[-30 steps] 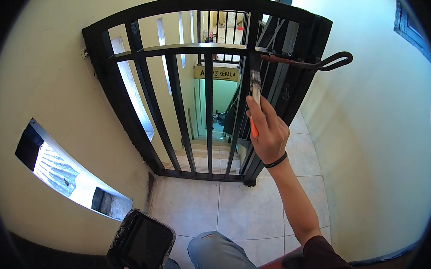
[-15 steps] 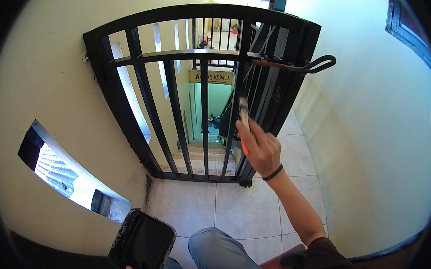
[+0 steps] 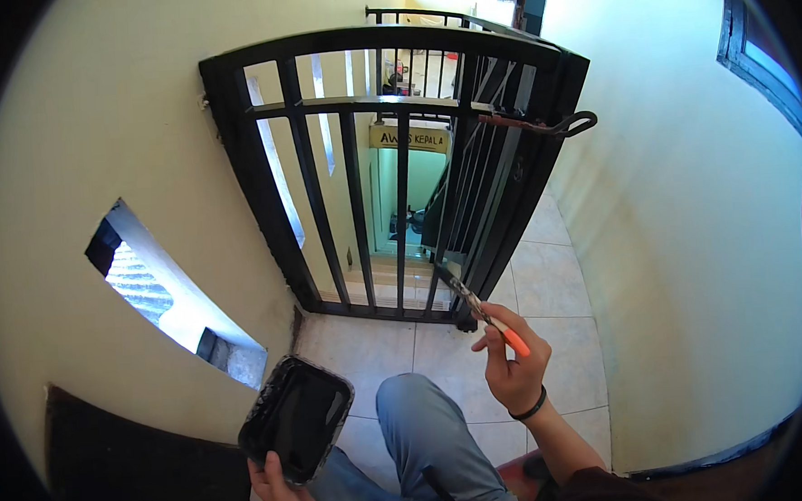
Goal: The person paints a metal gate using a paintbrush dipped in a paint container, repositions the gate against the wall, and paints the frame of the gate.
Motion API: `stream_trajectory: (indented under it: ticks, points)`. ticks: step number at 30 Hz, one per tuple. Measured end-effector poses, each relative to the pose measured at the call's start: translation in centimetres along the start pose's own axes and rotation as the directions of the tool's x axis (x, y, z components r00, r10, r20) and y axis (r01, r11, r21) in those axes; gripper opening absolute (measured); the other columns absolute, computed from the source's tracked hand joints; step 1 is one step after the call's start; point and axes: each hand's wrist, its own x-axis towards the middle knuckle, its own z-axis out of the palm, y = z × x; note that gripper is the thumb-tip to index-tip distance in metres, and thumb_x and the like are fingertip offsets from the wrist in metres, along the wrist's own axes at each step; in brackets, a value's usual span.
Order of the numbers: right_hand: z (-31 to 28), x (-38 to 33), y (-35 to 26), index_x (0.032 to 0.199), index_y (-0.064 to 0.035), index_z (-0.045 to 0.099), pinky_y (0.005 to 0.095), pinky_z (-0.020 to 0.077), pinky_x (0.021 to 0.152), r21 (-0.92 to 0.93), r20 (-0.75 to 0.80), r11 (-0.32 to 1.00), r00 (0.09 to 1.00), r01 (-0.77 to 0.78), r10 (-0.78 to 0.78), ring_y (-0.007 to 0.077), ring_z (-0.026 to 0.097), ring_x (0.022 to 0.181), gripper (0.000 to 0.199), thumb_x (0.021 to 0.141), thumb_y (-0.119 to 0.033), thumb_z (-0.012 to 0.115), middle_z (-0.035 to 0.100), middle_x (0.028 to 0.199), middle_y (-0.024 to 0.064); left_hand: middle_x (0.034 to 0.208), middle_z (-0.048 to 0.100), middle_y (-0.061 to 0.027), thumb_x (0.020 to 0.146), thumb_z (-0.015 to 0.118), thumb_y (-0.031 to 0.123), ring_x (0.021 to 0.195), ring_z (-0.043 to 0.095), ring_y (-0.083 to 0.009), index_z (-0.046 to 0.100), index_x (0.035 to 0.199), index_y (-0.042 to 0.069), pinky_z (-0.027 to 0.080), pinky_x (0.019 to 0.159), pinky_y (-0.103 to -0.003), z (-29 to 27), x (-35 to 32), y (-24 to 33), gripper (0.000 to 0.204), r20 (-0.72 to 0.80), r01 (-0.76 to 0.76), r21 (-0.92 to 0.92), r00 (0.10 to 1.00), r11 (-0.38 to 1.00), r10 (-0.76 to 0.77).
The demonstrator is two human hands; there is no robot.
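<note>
Down at the bottom edge, the left hand (image 3: 282, 488) is partly cut off, so only the fingers and part of the palm show. It grips the near end of a black tray (image 3: 296, 417), a shallow dish with rounded corners and a shiny dark inside; I cannot tell if that shine is wet paint. The tray sits low on the left, just beside a knee in blue jeans (image 3: 429, 439). The right hand (image 3: 514, 364) is closed around a thin paintbrush (image 3: 481, 312), pinching it between the fingers and thumb. The brush has a bright orange end near the hand and a dark, stained middle, and it tilts up and to the left. Its tip is near the bottom of the black gate (image 3: 397, 178), but it is hard to see if the bristles touch the metal. A black band goes round the right wrist. The gate is made of smooth, straight metal bars with a flat rail on top and a curved latch (image 3: 549, 125) on the right side. A yellow sign behind the bars is partly hidden by them. The walls (image 3: 683, 263) are plain pale yellow, and the floor (image 3: 548, 284) is pale square tiles. A slanted opening (image 3: 163, 290) in the left wall shows steps, but its far end is too dark to make out.
</note>
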Motion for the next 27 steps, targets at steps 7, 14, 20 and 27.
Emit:
stream_trajectory:
  ticks: [7,14,20,27]
  points:
    - [-1.4,-2.8,-7.3,0.123,0.0069,0.06,0.0237,0.0535,0.058,0.475,0.053,0.745,0.86,-0.469,0.508,0.017,0.073,0.067,0.04,0.113,-0.03,0.048,0.076,0.089,0.019,0.125,0.068,-0.0112,0.102,0.066,0.017,0.106,0.071,-0.0204,0.055,0.136,0.003,0.061,0.085,-0.034,-1.3,-1.2,-0.6,0.038,0.053,0.002,-0.026,0.999,1.0,-0.001]
    - [-1.0,-5.4,-13.0,0.126,0.0058,0.062,0.0269,0.058,0.066,0.522,0.311,0.676,0.854,-0.521,0.417,0.0153,0.072,0.07,0.03,0.11,-0.018,0.054,0.076,0.098,0.0164,0.125,0.065,-0.0099,0.098,0.07,0.009,0.107,0.068,-0.0166,0.051,0.138,0.0,0.057,0.088,-0.03,-0.7,-3.7,0.2,0.045,0.079,0.069,-0.058,0.995,0.996,-0.064]
    - [-0.2,-5.9,-14.9,0.126,0.0015,0.069,0.0266,0.0588,0.065,0.404,0.431,0.819,0.874,-0.408,0.222,0.0155,0.075,0.072,0.026,0.105,-0.011,0.061,0.078,0.102,0.0142,0.127,0.065,-0.0114,0.099,0.068,0.012,0.109,0.069,-0.0197,0.052,0.137,0.0,0.06,0.089,-0.032,-2.2,-4.3,-1.0,0.043,0.092,0.054,-0.014,0.994,0.998,-0.052]
    - [-0.1,-6.2,-14.8,0.127,0.0015,0.069,0.0267,0.0589,0.064,0.434,0.438,0.774,0.859,-0.461,0.266,0.0159,0.075,0.071,0.027,0.106,-0.012,0.061,0.078,0.101,0.0142,0.127,0.064,-0.0095,0.096,0.073,0.009,0.111,0.065,-0.016,0.051,0.136,0.0,0.055,0.089,-0.03,-2.7,-4.6,-1.0,0.046,0.112,0.062,-0.049,0.992,0.997,-0.056]
